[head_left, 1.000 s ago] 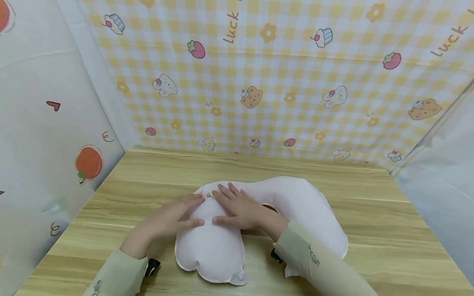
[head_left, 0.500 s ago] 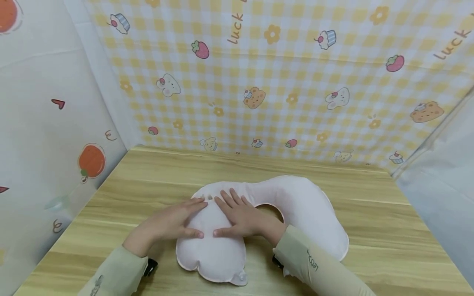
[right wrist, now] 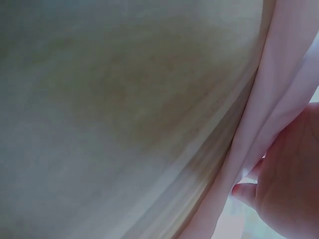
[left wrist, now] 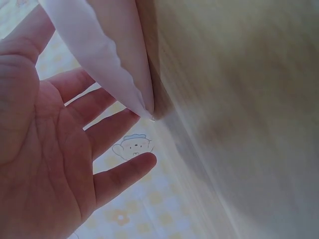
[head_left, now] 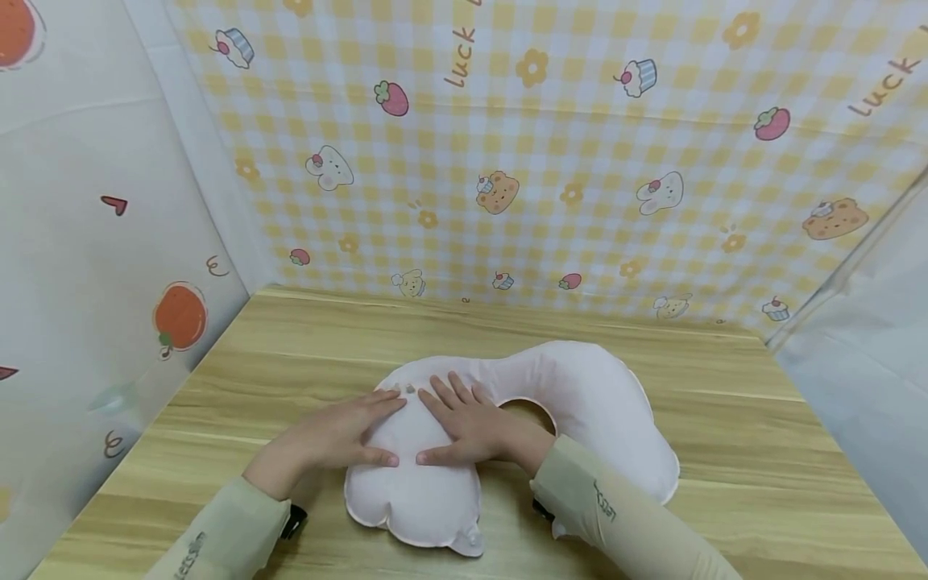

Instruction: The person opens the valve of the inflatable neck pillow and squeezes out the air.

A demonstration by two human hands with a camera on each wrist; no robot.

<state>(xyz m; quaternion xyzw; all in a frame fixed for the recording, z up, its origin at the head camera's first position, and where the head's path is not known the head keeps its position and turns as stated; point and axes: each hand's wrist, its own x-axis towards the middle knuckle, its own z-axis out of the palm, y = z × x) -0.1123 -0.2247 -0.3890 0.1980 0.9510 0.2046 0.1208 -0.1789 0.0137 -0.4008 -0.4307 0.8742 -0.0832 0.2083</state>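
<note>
The word "luck" (head_left: 460,56) is on the yellow and white checked cloth (head_left: 435,153), near the top middle. It runs up the cloth in brown letters. Another "luck" (head_left: 881,87) slants up at the top right. The left sleeve (head_left: 230,519) has dark writing that looks like "Let's slim". On the right sleeve (head_left: 573,483), the dark writing looks like "Let's".
</note>
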